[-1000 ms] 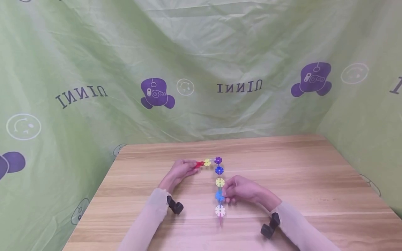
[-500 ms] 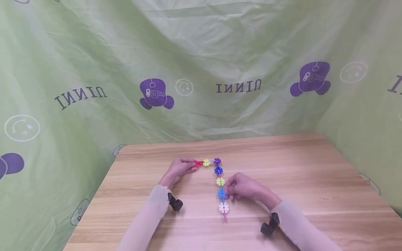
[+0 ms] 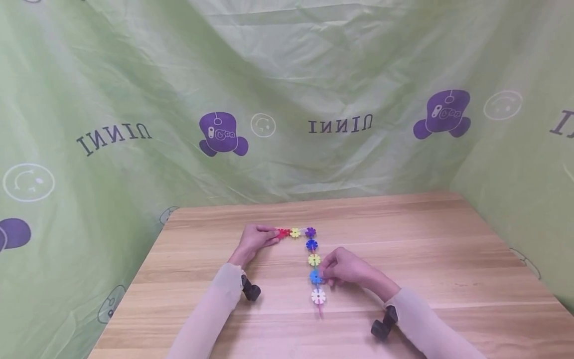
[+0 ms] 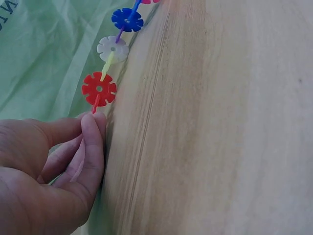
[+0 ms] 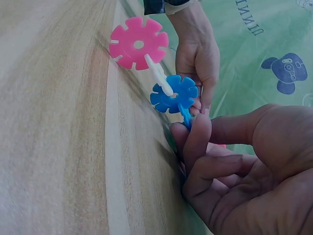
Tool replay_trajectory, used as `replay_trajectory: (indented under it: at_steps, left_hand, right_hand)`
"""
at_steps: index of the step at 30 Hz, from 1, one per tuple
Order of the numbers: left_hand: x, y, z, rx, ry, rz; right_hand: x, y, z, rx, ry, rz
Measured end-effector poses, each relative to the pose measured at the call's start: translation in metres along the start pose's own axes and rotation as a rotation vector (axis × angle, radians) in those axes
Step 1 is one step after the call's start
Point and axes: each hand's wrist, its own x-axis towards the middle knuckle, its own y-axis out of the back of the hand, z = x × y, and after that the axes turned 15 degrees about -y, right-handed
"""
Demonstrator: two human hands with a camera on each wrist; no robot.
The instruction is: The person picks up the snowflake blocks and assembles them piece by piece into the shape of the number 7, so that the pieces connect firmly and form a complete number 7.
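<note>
A chain of interlocking notched snowflake discs in several colours lies bent at a corner: a short arm runs left from the purple disc (image 3: 311,232), a longer one toward the near side. My left hand (image 3: 257,239) pinches a red disc at the short arm's far left end. In the left wrist view another red disc (image 4: 99,88) and a whitish disc (image 4: 113,50) follow on from its fingertips. My right hand (image 3: 347,266) pinches the chain by the light blue disc (image 3: 316,277), partly hiding it. Below that hangs the white disc (image 3: 318,296), with a pink disc edge-on at the near end.
The chain is over a wooden table (image 3: 426,239). A green cloth (image 3: 287,65) with purple cartoon prints surrounds the table at the back and sides. Black wrist camera mounts (image 3: 384,324) sit at both sleeves.
The near end of the chain has swung a little right and away from the person, then slightly back left. My left hand has shifted slightly to the left. Both hands keep their grip.
</note>
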Motion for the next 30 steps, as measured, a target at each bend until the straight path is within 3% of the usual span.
replay_trajectory:
  at_steps: [20,30]
  left_hand:
    - [0.001,-0.005,0.001,0.047,-0.012,-0.014]
    - [0.0,0.017,0.002,0.125,-0.039,-0.009]
  right_hand:
    - [0.001,0.004,0.002,0.008,-0.007,0.021]
    - [-0.005,0.021,0.003,-0.015,0.005,0.103]
